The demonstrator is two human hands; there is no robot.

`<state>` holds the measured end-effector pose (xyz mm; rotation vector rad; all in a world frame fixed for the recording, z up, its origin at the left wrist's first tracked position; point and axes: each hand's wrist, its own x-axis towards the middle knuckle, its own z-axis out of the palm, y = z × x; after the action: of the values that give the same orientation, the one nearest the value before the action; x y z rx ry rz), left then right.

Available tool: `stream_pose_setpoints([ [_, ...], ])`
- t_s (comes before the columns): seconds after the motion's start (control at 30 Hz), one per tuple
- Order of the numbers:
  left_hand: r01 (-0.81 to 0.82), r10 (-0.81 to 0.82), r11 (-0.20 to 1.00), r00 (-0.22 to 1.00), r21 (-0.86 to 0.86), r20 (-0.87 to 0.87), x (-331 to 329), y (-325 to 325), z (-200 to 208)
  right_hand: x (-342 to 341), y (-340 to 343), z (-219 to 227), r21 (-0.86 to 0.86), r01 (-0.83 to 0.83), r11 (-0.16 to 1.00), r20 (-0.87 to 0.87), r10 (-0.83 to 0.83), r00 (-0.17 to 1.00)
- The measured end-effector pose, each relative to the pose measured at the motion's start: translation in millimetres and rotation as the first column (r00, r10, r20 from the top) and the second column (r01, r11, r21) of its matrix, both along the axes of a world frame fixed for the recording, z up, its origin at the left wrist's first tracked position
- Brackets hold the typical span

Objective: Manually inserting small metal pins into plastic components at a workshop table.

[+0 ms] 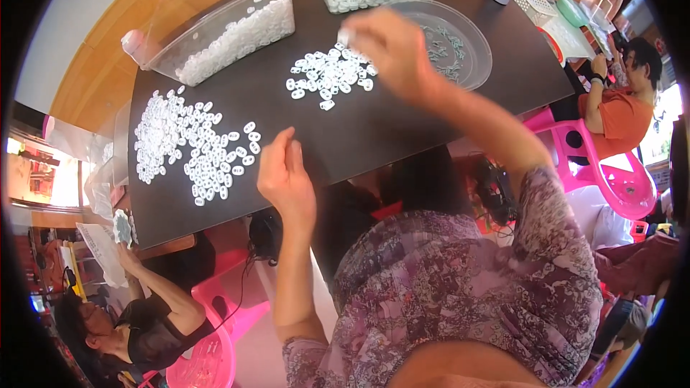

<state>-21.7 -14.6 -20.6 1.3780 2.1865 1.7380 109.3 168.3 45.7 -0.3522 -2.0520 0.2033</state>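
The right hand (392, 47) is seemingly pinching one small white oval plastic piece (344, 35) by the heap of similar pieces (329, 75) on the dark brown table (345, 136). The left hand (287, 174) is hovering, narrowly curled; whether holding, I cannot tell. Single-piece handling seems underway, calling for gentle fingertip release.
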Motion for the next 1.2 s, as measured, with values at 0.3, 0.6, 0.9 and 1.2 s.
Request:
stream_pose_setpoints([
  [0.3, 0.077, -0.118, 0.99, 0.91, -0.119, -0.398, -8, 61, -3, -39, 173, 33, 0.15, 0.31, 0.939, -0.072, -0.302, 0.951],
  [0.6, 0.087, -0.168, 0.971, 0.911, -0.223, -0.378, -6, 74, -2, -45, 210, 26, 0.327, 0.481, 0.814, 0.138, -0.544, 0.828],
  [0.9, 0.174, -0.222, 0.961, 0.949, -0.215, -0.225, -15, 71, 0, -26, 91, 15, 0.077, 0.094, 0.993, 0.151, -0.104, 0.983],
  [1.2, 0.203, -0.251, 0.928, 0.96, -0.312, -0.123, -22, 70, 2, -16, -6, -58, -0.224, -0.125, 0.966, 0.315, 0.194, 0.929],
])
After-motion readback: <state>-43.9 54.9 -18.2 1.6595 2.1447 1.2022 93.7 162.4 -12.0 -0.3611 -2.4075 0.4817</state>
